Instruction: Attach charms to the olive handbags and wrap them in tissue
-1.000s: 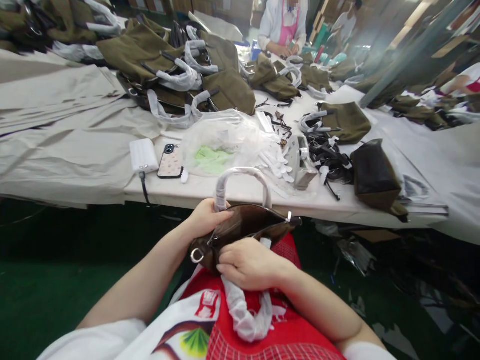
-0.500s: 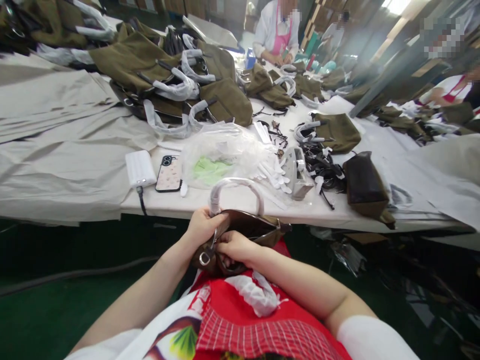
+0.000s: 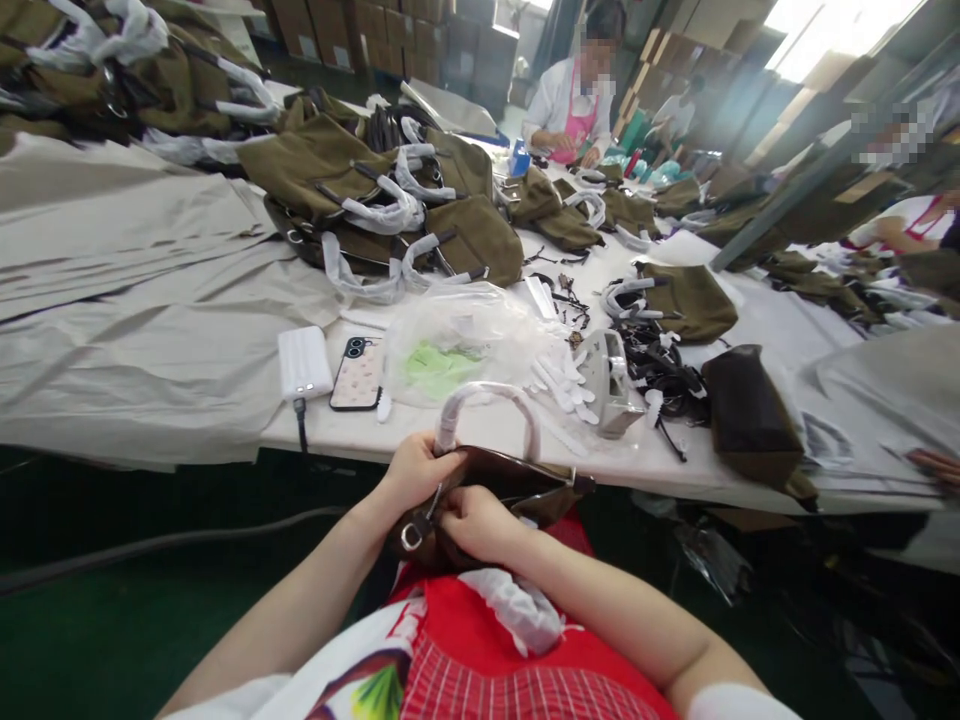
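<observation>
A dark brown and olive handbag (image 3: 551, 497) rests against my lap at the table's edge, its zipped top open. One of its handles (image 3: 487, 390), wrapped in white film, stands up toward the table. My left hand (image 3: 415, 470) is closed on the bag's left rim, just below the handle's base. My right hand (image 3: 476, 522) is closed on the near side of the opening, close to the zip's left end; its fingertips are partly hidden. Beside it a metal ring (image 3: 410, 537) shows on the bag's end. A second handle (image 3: 517, 608), white-wrapped, lies on my red apron.
On the table (image 3: 341, 432) lie a white power bank (image 3: 305, 362), a phone (image 3: 357, 373), a clear plastic bag (image 3: 480, 330), a metal tape dispenser-like object (image 3: 611, 385) and black straps (image 3: 667, 365). Olive handbags (image 3: 322, 170) are heaped behind. Co-workers (image 3: 574, 110) stand beyond.
The view has shifted, so the table and bag appear lower and slightly right. Both hands keep their hold on the handbag; my right hand's fingers are curled in more. A hand now shows at the right edge.
</observation>
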Action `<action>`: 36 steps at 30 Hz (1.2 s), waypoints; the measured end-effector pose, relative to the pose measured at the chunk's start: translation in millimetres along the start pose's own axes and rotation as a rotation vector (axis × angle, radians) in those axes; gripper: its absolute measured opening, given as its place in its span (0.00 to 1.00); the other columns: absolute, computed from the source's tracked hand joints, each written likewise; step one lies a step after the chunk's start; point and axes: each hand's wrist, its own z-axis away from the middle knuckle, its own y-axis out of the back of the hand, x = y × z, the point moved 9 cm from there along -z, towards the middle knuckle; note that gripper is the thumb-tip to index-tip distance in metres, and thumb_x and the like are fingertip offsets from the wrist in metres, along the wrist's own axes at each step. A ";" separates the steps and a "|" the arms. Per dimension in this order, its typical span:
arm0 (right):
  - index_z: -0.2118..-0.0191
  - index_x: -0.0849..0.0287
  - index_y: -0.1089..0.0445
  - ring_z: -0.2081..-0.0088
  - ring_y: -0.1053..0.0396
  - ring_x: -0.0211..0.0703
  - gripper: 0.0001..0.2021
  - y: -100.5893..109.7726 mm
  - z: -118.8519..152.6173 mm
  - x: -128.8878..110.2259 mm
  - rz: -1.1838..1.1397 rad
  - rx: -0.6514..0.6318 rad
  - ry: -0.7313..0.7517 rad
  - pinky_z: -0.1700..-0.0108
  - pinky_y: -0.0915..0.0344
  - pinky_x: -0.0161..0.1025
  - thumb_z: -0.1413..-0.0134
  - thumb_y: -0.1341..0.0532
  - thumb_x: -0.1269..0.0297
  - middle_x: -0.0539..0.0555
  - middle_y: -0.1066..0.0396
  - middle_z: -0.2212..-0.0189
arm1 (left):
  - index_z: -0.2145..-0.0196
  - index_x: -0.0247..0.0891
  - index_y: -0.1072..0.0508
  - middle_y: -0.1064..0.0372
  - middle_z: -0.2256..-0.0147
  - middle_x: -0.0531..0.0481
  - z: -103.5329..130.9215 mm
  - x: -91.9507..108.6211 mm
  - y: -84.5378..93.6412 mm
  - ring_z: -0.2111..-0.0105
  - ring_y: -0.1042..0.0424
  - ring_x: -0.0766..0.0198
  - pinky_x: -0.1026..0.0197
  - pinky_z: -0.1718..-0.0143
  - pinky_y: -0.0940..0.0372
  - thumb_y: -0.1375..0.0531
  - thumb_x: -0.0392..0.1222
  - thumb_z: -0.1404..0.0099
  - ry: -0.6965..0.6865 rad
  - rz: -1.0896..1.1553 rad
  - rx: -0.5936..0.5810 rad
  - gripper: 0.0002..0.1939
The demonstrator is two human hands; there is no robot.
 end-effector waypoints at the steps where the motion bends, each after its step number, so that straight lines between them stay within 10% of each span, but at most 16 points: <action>1: 0.71 0.63 0.28 0.75 0.32 0.39 0.08 6.3 3.8 -10.9 0.147 0.046 0.075 0.73 0.41 0.33 0.45 0.43 0.70 0.54 0.26 0.75 | 0.75 0.33 0.24 0.29 0.80 0.52 -0.9 -0.6 -0.8 0.79 0.32 0.65 0.65 0.76 0.38 0.35 0.46 0.52 0.005 -0.001 -0.013 0.11; 7: 0.65 0.62 0.26 0.65 0.25 0.47 0.15 33.9 20.0 -33.7 0.676 0.142 0.125 0.62 0.36 0.38 0.38 0.48 0.63 0.60 0.23 0.67 | 0.74 0.33 0.22 0.26 0.78 0.50 -3.9 3.9 -5.9 0.77 0.30 0.64 0.65 0.75 0.37 0.35 0.45 0.51 -0.004 -0.049 -0.118 0.11; 17: 0.64 0.60 0.28 0.65 0.26 0.47 0.13 72.1 23.4 -13.5 0.806 0.277 0.001 0.63 0.36 0.38 0.35 0.49 0.64 0.58 0.24 0.67 | 0.72 0.32 0.22 0.25 0.76 0.48 -9.7 6.7 -9.6 0.76 0.30 0.63 0.65 0.76 0.37 0.35 0.47 0.49 -0.015 -0.098 -0.223 0.14; 24: 0.53 0.57 0.31 0.55 0.30 0.43 0.10 44.2 24.0 -35.4 0.668 0.143 0.380 0.52 0.36 0.36 0.39 0.44 0.67 0.54 0.29 0.55 | 0.72 0.34 0.22 0.26 0.77 0.51 -11.0 12.4 -9.6 0.76 0.29 0.63 0.65 0.73 0.36 0.41 0.37 0.49 -0.045 -0.237 -0.282 0.08; 36: 0.60 0.59 0.28 0.61 0.30 0.44 0.08 22.5 17.7 -35.5 0.868 0.071 0.542 0.64 0.33 0.37 0.37 0.44 0.65 0.55 0.29 0.61 | 0.72 0.40 0.21 0.21 0.72 0.51 -14.1 24.3 -2.5 0.69 0.24 0.53 0.60 0.65 0.33 0.42 0.42 0.49 -0.119 -0.463 -0.259 0.10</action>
